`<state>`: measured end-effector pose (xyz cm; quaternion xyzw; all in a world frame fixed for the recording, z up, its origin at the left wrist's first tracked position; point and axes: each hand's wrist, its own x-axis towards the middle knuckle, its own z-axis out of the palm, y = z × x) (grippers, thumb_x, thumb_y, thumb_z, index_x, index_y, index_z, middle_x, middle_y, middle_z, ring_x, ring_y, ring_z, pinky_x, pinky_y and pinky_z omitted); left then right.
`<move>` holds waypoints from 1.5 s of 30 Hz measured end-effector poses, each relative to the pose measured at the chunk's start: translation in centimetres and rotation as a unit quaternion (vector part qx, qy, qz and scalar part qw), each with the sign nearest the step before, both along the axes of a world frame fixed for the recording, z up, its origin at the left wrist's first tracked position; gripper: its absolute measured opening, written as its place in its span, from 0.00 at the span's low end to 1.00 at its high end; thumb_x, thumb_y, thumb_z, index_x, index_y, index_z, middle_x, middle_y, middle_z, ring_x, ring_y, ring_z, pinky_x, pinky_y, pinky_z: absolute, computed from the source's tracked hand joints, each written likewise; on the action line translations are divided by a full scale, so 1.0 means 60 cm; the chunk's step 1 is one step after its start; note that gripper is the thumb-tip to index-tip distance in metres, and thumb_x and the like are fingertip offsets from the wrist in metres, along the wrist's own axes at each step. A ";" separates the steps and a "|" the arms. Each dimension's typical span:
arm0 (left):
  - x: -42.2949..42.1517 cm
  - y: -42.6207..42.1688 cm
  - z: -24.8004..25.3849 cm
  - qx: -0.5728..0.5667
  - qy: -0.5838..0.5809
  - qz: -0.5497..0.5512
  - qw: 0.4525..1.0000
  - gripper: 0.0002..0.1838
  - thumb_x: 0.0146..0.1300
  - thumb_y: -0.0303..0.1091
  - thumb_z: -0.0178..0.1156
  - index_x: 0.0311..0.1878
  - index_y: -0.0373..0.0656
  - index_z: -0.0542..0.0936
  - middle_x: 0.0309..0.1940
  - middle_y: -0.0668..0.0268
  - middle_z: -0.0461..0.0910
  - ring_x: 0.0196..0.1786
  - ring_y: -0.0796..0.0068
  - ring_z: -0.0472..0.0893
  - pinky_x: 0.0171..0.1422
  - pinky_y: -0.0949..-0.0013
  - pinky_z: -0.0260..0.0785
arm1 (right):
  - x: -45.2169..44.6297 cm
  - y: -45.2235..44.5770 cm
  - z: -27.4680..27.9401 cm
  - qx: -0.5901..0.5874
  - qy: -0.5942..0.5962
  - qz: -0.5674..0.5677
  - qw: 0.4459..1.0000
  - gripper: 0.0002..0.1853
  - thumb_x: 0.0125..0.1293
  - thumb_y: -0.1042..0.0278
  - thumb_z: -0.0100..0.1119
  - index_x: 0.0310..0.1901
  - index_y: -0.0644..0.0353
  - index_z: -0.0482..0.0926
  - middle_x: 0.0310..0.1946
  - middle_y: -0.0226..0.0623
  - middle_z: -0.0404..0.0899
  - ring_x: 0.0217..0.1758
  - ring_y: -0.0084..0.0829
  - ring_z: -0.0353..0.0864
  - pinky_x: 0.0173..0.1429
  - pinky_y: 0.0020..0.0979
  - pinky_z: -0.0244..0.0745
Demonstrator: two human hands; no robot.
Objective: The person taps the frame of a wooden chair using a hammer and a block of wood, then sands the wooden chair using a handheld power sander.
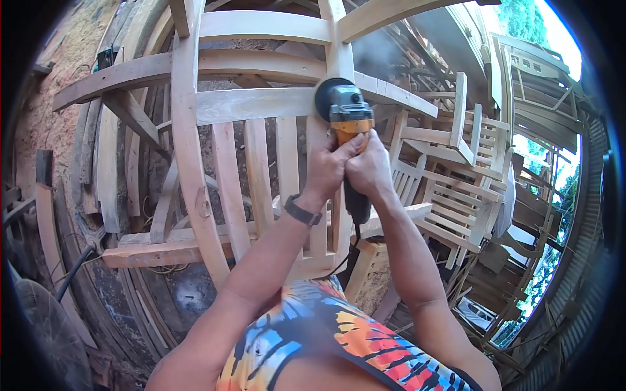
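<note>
An orange and black angle grinder [352, 120] is gripped by both of my hands. My left hand [332, 166], with a dark band on its wrist, closes round the grinder's body from the left. From the right, my right hand [369, 168] wraps the same body. The round dark disc [328, 98] at the tool's head lies against or just over the joint of a pale wooden chair frame [261, 104], where a cross rail meets the right post. Whether the disc touches the wood I cannot tell. Vertical slats [257, 176] run below that rail.
Slatted wooden furniture frames [456, 202] are stacked at the right. Planks [91, 163] lean at the left, near a round fan-like guard [49, 332]. A power cord [352, 251] hangs from the grinder near my body. Dust hazes the air [385, 52] beyond the disc.
</note>
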<state>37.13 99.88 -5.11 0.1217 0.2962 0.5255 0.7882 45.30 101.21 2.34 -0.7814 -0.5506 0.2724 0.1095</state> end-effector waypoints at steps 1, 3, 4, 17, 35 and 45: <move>-0.019 -0.005 -0.004 -0.011 0.022 0.014 1.000 0.18 0.75 0.36 0.65 0.59 0.34 0.83 0.51 0.62 0.87 0.51 0.77 0.84 0.58 0.72 0.76 | -0.018 0.003 -0.004 -0.020 0.016 0.002 1.000 0.19 0.67 0.66 0.61 0.54 0.70 0.74 0.42 0.64 0.86 0.50 0.59 0.88 0.51 0.49 0.84; -0.058 -0.015 -0.013 -0.030 0.021 0.039 0.999 0.19 0.75 0.36 0.65 0.60 0.32 0.82 0.52 0.62 0.87 0.52 0.76 0.85 0.59 0.72 0.76 | -0.059 0.004 -0.009 -0.051 0.044 0.010 0.998 0.21 0.66 0.66 0.62 0.55 0.70 0.72 0.41 0.64 0.86 0.49 0.60 0.88 0.52 0.50 0.84; -0.083 -0.021 -0.015 -0.035 0.052 0.042 0.997 0.19 0.75 0.36 0.65 0.61 0.32 0.81 0.52 0.62 0.86 0.52 0.75 0.85 0.59 0.71 0.76 | -0.079 0.003 -0.013 -0.062 0.054 0.016 0.997 0.21 0.66 0.66 0.62 0.55 0.70 0.72 0.41 0.63 0.86 0.49 0.60 0.88 0.52 0.50 0.84; -0.022 0.000 0.003 -0.058 0.015 -0.002 0.998 0.19 0.72 0.37 0.69 0.57 0.32 0.84 0.47 0.63 0.87 0.47 0.77 0.85 0.54 0.72 0.76 | -0.026 0.004 0.013 -0.037 0.032 -0.036 0.998 0.18 0.65 0.67 0.60 0.52 0.71 0.75 0.40 0.62 0.86 0.48 0.59 0.88 0.51 0.47 0.83; 0.031 0.008 0.008 0.047 0.027 -0.031 0.998 0.18 0.75 0.40 0.65 0.56 0.33 0.85 0.46 0.64 0.88 0.46 0.80 0.84 0.52 0.74 0.77 | 0.033 -0.004 0.019 0.027 0.015 -0.032 0.999 0.17 0.67 0.67 0.60 0.52 0.69 0.76 0.42 0.59 0.87 0.50 0.55 0.90 0.53 0.45 0.83; 0.035 0.004 0.012 0.029 0.026 -0.037 0.999 0.18 0.74 0.37 0.66 0.57 0.33 0.85 0.46 0.63 0.88 0.47 0.80 0.84 0.53 0.74 0.76 | 0.042 -0.006 0.017 0.023 0.022 -0.019 0.999 0.18 0.66 0.67 0.61 0.53 0.70 0.75 0.42 0.61 0.87 0.50 0.57 0.89 0.54 0.45 0.83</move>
